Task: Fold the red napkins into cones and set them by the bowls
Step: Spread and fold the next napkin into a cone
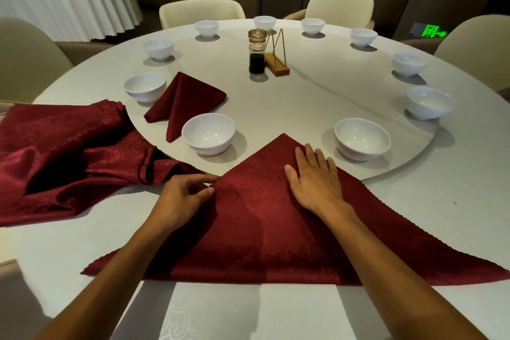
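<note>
- A dark sauce bottle (257,52) is seen at the middle of the round table (331,96), with a wire stand on a wooden base (276,59) touching or just beside it; which cannot be told.
- Ten white bowls (209,132) are counted in a ring around the bottle.
- A heap of loose red napkins (63,152) is draped over the table's left edge.
- One folded napkin (182,103) is laid between two bowls, left of the bottle.
- A triangle napkin (262,234) with zigzag edges is spread flat at the near edge, its tip pointed toward the bottle.
- The right hand (314,176) is pressed flat on it, fingers straight.
- The left hand (183,196) pinches its left slanted edge.
</note>
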Action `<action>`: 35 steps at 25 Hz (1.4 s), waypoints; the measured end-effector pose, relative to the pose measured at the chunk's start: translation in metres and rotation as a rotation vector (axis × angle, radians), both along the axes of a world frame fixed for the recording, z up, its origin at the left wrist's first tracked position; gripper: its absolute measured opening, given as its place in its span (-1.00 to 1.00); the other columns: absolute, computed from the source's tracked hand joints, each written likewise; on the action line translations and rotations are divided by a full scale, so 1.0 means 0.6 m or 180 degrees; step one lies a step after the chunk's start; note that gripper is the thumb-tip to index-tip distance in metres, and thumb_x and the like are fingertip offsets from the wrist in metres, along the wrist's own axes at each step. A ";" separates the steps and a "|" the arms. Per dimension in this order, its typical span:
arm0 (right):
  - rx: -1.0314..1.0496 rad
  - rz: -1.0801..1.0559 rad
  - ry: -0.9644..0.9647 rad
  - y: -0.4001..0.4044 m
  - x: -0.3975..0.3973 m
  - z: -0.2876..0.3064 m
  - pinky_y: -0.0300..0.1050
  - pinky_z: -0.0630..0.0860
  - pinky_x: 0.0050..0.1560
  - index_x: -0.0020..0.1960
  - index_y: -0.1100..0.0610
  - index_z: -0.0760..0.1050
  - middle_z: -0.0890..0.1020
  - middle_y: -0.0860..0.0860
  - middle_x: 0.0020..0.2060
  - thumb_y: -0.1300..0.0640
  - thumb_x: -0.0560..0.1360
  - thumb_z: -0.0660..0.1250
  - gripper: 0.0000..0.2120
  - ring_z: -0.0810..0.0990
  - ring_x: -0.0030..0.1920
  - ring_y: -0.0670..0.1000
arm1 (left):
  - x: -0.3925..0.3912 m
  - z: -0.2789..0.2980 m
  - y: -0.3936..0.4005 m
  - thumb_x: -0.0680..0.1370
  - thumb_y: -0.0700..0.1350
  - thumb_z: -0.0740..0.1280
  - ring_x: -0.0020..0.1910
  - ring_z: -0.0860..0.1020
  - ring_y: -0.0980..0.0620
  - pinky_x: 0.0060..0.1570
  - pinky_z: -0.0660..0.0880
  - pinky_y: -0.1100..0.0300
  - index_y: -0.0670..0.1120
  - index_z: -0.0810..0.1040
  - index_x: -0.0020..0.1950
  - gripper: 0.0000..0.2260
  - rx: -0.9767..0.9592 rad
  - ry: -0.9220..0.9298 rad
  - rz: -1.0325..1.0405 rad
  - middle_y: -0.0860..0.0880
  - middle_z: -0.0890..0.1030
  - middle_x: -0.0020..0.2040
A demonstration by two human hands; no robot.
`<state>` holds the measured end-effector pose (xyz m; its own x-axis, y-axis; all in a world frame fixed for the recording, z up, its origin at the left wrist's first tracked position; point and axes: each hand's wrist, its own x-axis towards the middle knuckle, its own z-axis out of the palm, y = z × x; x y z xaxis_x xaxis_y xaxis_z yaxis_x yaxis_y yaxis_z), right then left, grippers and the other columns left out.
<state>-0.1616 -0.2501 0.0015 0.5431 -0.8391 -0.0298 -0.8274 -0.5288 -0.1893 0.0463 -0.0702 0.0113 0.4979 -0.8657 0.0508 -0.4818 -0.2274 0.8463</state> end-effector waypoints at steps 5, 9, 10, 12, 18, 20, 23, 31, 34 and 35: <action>-0.0015 -0.0039 0.0051 -0.004 0.001 -0.003 0.09 -0.22 0.53 0.60 0.07 -0.09 -0.05 0.07 0.59 -0.19 0.64 -0.17 -0.39 -0.13 0.58 0.09 | -0.005 -0.004 -0.004 0.57 -0.20 0.39 -0.09 0.64 0.28 -0.15 0.56 0.42 0.15 0.68 0.00 -0.77 -0.0154 0.0035 0.0123 0.29 0.68 -0.13; -0.0105 -0.0078 0.0047 -0.005 0.004 -0.007 0.12 -0.21 0.54 0.60 0.07 -0.07 -0.03 0.08 0.59 -0.20 0.64 -0.18 -0.39 -0.12 0.58 0.10 | -0.001 -0.011 -0.006 0.57 -0.20 0.38 -0.06 0.60 0.37 -0.12 0.48 0.52 -0.01 0.70 0.08 -0.83 -0.0240 -0.0088 0.0250 0.27 0.66 -0.12; -0.0088 -0.0082 0.0046 -0.006 0.005 -0.007 0.12 -0.21 0.54 0.60 0.07 -0.07 -0.03 0.08 0.59 -0.20 0.64 -0.18 -0.39 -0.12 0.58 0.11 | -0.002 -0.013 -0.005 0.57 -0.19 0.38 -0.05 0.60 0.36 -0.08 0.50 0.50 -0.02 0.70 0.10 -0.83 -0.0256 -0.0099 0.0268 0.25 0.66 -0.08; -0.0054 -0.0085 0.0072 -0.006 0.004 -0.006 0.13 -0.21 0.54 0.60 0.07 -0.08 -0.04 0.08 0.59 -0.20 0.64 -0.18 -0.39 -0.13 0.58 0.11 | -0.003 -0.015 -0.004 0.57 -0.17 0.38 -0.03 0.61 0.30 0.02 0.55 0.36 -0.03 0.69 0.11 -0.84 -0.0211 -0.0090 0.0296 0.19 0.67 -0.04; -0.0362 0.0051 -0.0286 0.047 -0.013 0.033 0.05 -0.22 0.55 0.60 0.10 -0.10 -0.08 0.07 0.59 -0.12 0.66 -0.13 -0.42 -0.18 0.57 0.07 | -0.072 0.012 0.025 0.60 -0.11 0.24 0.09 0.59 -0.06 0.13 0.39 0.17 -0.11 0.65 0.15 -0.77 -0.0352 -0.1987 0.0055 -0.05 0.65 0.11; -0.0363 0.0156 -0.0515 0.107 -0.038 0.032 -0.02 -0.30 0.53 0.60 0.06 -0.15 -0.14 0.01 0.58 -0.14 0.63 -0.19 -0.40 -0.21 0.57 0.01 | -0.156 -0.007 0.046 0.57 -0.04 0.17 0.26 0.55 -0.09 0.30 0.30 0.07 -0.11 0.60 0.27 -0.64 -0.0163 -0.2320 -0.0561 -0.07 0.60 0.27; 0.0171 0.0337 -0.0445 0.226 -0.085 0.002 -0.12 -0.54 0.40 0.55 -0.06 -0.32 -0.31 -0.13 0.52 -0.31 0.48 -0.52 -0.31 -0.43 0.49 -0.12 | -0.239 -0.051 0.063 0.54 0.02 0.09 0.39 0.44 -0.08 0.34 0.18 -0.04 -0.10 0.48 0.41 -0.51 0.0302 -0.2548 -0.0871 -0.07 0.42 0.43; 0.0058 -0.0747 0.0651 0.100 -0.406 -0.013 0.02 -0.31 0.53 0.54 -0.07 -0.38 -0.28 -0.06 0.56 -0.28 0.49 -0.47 -0.33 -0.38 0.52 -0.06 | -0.240 -0.087 0.073 0.59 0.09 0.04 0.51 0.27 -0.08 0.41 0.19 -0.13 0.06 0.33 0.51 -0.51 0.0619 -0.2561 -0.0914 -0.06 0.31 0.52; -0.0196 -0.0744 0.0397 0.126 -0.363 -0.013 0.01 -0.26 0.54 0.58 0.02 -0.25 -0.16 0.01 0.58 -0.27 0.54 -0.43 -0.31 -0.29 0.53 -0.04 | -0.241 -0.081 0.070 0.58 0.15 0.03 0.53 0.23 -0.04 0.45 0.13 -0.10 0.10 0.29 0.52 -0.50 0.0772 -0.2530 -0.0887 -0.02 0.27 0.54; -0.0250 -0.0445 0.0251 0.164 -0.308 -0.023 0.02 -0.19 0.53 0.59 0.06 -0.11 -0.03 0.03 0.59 -0.26 0.56 -0.34 -0.31 -0.15 0.56 0.00 | -0.241 -0.081 0.070 0.58 0.17 0.02 0.53 0.21 -0.03 0.46 0.12 -0.09 0.12 0.28 0.52 -0.49 0.0789 -0.2512 -0.0852 0.00 0.26 0.54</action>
